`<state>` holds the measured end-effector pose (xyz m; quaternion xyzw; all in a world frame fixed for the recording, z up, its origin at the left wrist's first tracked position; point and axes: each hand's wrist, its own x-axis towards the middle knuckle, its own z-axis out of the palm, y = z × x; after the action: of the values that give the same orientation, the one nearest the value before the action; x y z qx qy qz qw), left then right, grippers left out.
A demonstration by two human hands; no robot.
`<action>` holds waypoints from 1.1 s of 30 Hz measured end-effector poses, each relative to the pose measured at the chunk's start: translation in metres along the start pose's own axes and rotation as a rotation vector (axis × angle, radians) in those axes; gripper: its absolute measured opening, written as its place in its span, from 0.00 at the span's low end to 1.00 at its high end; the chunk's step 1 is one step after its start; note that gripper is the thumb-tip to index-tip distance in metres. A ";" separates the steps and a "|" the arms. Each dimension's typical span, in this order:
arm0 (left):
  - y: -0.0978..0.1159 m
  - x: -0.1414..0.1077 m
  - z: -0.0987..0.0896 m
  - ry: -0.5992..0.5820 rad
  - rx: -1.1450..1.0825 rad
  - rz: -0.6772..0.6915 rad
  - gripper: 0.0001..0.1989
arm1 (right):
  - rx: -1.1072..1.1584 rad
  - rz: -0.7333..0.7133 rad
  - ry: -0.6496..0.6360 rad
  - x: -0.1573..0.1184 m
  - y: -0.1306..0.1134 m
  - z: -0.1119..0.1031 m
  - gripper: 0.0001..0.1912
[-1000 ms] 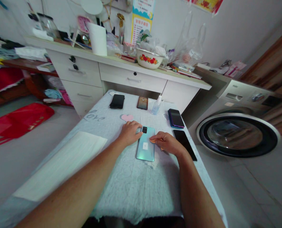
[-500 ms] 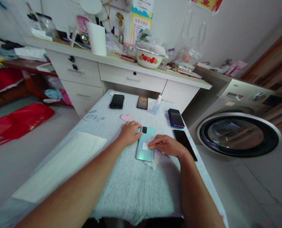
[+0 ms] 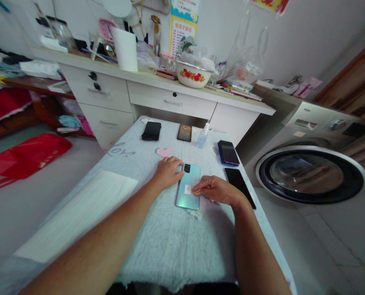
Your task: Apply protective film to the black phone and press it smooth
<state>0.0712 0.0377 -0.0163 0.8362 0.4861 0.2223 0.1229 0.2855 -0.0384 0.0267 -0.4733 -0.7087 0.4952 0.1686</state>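
A light turquoise smartphone (image 3: 192,200) lies back up on the cloth-covered table, its dark camera block at the top left. A small white label (image 3: 188,189) sits on its back. My left hand (image 3: 167,172) grips the phone's upper left edge with thumb and fingertips, beside the camera block. Pinched in my right hand (image 3: 216,189) is an orange cloth (image 3: 196,191), pressed on the phone's back at the label's right edge. Most of the cloth is hidden under my fingers. Just right of that hand lies a black phone (image 3: 240,187).
Further back are a stack of phones (image 3: 228,153), a clear spray bottle (image 3: 202,136), a brown phone (image 3: 184,133) and black phones (image 3: 151,131). A pale folded cloth (image 3: 80,215) lies at left. A washing machine (image 3: 305,135) stands right of the table; a white cabinet (image 3: 173,98) is behind.
My right hand, with the orange cloth, has shifted very slightly on the phone's back. My left hand and the phone stay in place.
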 end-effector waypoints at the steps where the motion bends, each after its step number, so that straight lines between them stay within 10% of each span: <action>1: 0.000 0.000 0.000 -0.001 -0.001 0.001 0.15 | 0.001 0.003 -0.024 -0.002 -0.003 0.000 0.16; 11: -0.002 0.000 0.002 0.010 -0.014 0.005 0.15 | 0.017 0.030 -0.157 -0.008 -0.013 0.000 0.17; 33: -0.003 0.000 0.002 0.005 -0.017 0.009 0.15 | -0.312 -0.005 0.501 0.016 0.024 -0.002 0.13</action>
<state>0.0704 0.0391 -0.0192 0.8368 0.4806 0.2290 0.1276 0.2913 -0.0220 0.0032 -0.5993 -0.7136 0.2478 0.2648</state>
